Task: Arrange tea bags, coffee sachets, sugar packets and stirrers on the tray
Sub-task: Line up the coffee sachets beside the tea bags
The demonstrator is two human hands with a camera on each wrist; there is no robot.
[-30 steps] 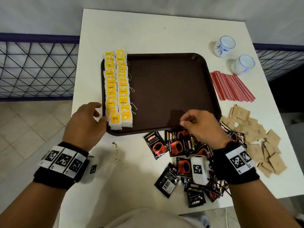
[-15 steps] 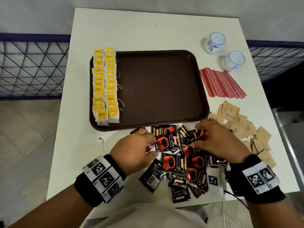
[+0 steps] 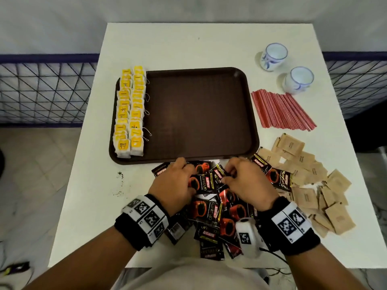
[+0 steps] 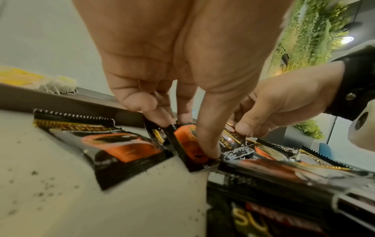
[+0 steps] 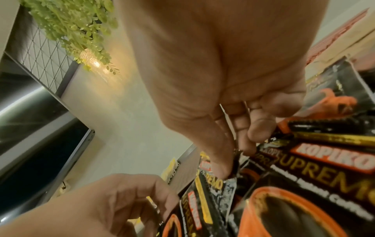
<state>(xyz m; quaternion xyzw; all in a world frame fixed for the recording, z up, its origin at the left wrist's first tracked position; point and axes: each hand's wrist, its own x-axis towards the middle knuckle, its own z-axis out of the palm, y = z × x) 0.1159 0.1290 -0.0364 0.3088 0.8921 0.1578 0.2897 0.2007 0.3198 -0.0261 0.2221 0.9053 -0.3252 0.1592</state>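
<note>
A brown tray point(image 3: 199, 114) holds two rows of yellow tea bags point(image 3: 130, 109) along its left side. In front of it lies a pile of black coffee sachets point(image 3: 209, 208). My left hand point(image 3: 188, 175) is at the pile's far edge. Its thumb and fingers pinch one coffee sachet point(image 4: 188, 144) that stands on edge. My right hand point(image 3: 228, 174) is close beside it and pinches the corner of another sachet point(image 5: 231, 181) between thumb and fingers. Brown sugar packets point(image 3: 303, 185) are scattered to the right. Red stirrers point(image 3: 280, 110) lie right of the tray.
Two white and blue cups point(image 3: 273, 56) point(image 3: 298, 79) stand at the table's far right. Dark crumbs point(image 3: 119, 185) dot the white table point(image 3: 188, 47) left of the sachets. A wire fence point(image 3: 46, 91) runs behind the table on both sides.
My left hand has left the tray's front left corner and come right onto the sachet pile. Both hands have drawn together, each now pinching a sachet.
</note>
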